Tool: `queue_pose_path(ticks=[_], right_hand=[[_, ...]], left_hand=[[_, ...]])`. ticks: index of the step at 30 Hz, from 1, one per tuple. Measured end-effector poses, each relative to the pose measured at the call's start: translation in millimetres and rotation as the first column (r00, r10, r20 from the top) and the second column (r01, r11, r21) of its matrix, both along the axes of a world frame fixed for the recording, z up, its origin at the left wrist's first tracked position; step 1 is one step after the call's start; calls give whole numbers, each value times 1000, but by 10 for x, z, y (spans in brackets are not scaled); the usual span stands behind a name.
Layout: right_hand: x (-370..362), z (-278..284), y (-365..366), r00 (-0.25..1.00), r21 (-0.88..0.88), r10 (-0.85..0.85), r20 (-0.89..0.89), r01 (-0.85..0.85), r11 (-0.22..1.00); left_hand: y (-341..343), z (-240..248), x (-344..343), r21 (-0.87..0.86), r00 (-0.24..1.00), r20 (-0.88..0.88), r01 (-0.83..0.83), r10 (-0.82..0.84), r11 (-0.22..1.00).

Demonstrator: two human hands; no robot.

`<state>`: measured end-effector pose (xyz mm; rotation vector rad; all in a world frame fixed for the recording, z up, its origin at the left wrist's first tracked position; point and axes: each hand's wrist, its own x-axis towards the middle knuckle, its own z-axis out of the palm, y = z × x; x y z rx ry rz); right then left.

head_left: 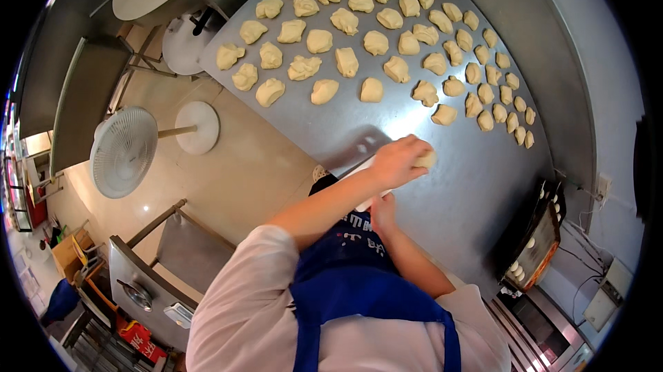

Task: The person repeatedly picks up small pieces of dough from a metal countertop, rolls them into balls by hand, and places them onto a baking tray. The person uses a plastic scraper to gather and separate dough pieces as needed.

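My left hand [402, 162] is closed round a pale piece of dough [427, 159] over the near part of the steel table [456, 199]. Below it, partly covered by my left forearm, my right hand [382, 213] is closed at the edge of a white object [364, 205], whose kind I cannot make out. Some of its fingers are hidden. Many lumpy dough pieces [347, 61] lie spaced in rows over the far part of the table, larger on the left and smaller toward the right.
A dark tray [535, 255] with small white pieces stands tilted at the table's right end, near cables and a wall socket [603, 187]. On the tiled floor to the left are a white standing fan [126, 152] and a chair [192, 249]. Steel walling [552, 47] borders the table's far right side.
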<state>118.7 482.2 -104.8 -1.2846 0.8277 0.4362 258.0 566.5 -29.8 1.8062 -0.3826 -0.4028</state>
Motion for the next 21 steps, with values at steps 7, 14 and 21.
queue_pose_path(ticks=[7, 14, 21], right_hand=[[687, -487, 739, 907, -271, 140, 398, -29, 962], [1835, -77, 1366, 956, -144, 84, 280, -45, 989], [1131, 14, 494, 967, -96, 170, 190, -154, 983]], left_hand=[[657, -310, 588, 385, 927, 343, -285, 151, 878], [1906, -740, 887, 455, 946, 263, -295, 190, 840], [1911, -660, -26, 406, 902, 360, -380, 237, 831]])
